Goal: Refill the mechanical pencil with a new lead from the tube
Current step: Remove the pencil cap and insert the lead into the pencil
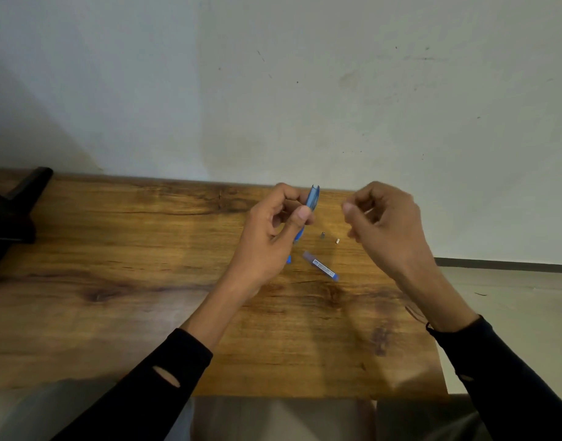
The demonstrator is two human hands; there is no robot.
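Observation:
My left hand (273, 237) grips a blue mechanical pencil (312, 198) upright, its open top end pointing up toward the wall. My right hand (384, 224) hovers just right of it, thumb and forefinger pinched together; whether a thin lead sits between them is too fine to see. On the wooden table (130, 249) below the hands lies the lead tube (321, 266), blue and clear, slanting toward the lower right. Two tiny parts rest near it: a small grey cap (322, 235) and a small white piece (337, 241).
A black object (12, 214) stands at the table's far left. The table's back edge meets a pale wall. Its right edge drops to the floor (512, 288) just past my right forearm. The near edge lies above my lap.

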